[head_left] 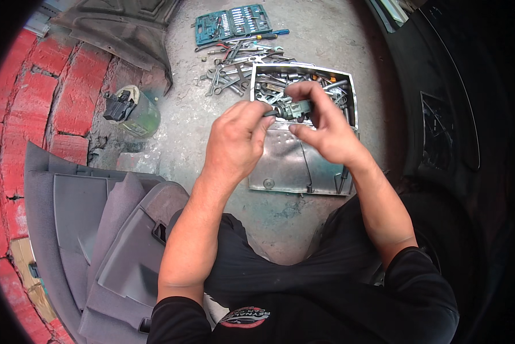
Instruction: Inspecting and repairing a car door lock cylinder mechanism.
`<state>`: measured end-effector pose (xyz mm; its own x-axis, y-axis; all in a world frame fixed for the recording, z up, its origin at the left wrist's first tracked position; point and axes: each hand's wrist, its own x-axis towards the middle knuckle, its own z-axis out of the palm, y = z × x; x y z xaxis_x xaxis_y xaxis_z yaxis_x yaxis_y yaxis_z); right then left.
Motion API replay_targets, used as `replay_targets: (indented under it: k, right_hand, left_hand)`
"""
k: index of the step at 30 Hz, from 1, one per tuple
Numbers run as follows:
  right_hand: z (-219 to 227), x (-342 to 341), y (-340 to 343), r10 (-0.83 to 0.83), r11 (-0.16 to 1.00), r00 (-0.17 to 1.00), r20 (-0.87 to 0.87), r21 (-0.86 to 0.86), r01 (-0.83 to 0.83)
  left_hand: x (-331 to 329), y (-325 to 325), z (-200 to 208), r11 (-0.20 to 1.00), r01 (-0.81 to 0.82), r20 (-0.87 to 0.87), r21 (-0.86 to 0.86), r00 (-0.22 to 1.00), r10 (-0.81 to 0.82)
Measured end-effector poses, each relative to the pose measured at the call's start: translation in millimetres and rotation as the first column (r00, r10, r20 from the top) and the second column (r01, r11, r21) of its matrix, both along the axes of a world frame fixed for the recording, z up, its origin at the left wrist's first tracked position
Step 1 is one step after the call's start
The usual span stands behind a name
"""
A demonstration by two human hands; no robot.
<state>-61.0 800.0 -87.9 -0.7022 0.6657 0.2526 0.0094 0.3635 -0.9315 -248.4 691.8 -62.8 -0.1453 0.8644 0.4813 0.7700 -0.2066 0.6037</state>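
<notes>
In front of me, above the toolbox, is a small grey-green metal lock cylinder [295,109]. A dark key [270,113] sticks out of its left end. My left hand [234,135] is closed, pinching the key between thumb and fingertips. My right hand [329,129] curls around the cylinder's right end, index finger arched above it and thumb below. The other right fingers are largely hidden. Beneath both hands stands an open metal toolbox [354,103] filled with sockets and wrenches, its lid [280,160] folded down toward me.
Loose wrenches [232,71] lie on the concrete floor beyond, near a teal socket case [233,26] and a screwdriver [272,34]. To the left are a clear container [143,117] with greenish contents, grey trim panels [131,252] and a red brick wall [37,109]. A dark car body panel [441,74] borders the right.
</notes>
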Motion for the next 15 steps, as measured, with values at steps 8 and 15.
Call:
replay_targets:
  k: [8,15]
  right_hand:
    - [-3,-10,3,-0.133,0.708,0.805,-0.578,-0.624,-0.331]
    - [-15,-10,7,-0.146,0.673,0.796,-0.587,-0.649,-0.355]
  left_hand:
    - [19,-2,-5,0.999,-0.024,0.270,-0.024,0.963,0.030]
    - [26,-1,-1,0.986,-0.014,0.568,-0.168,0.816,0.108]
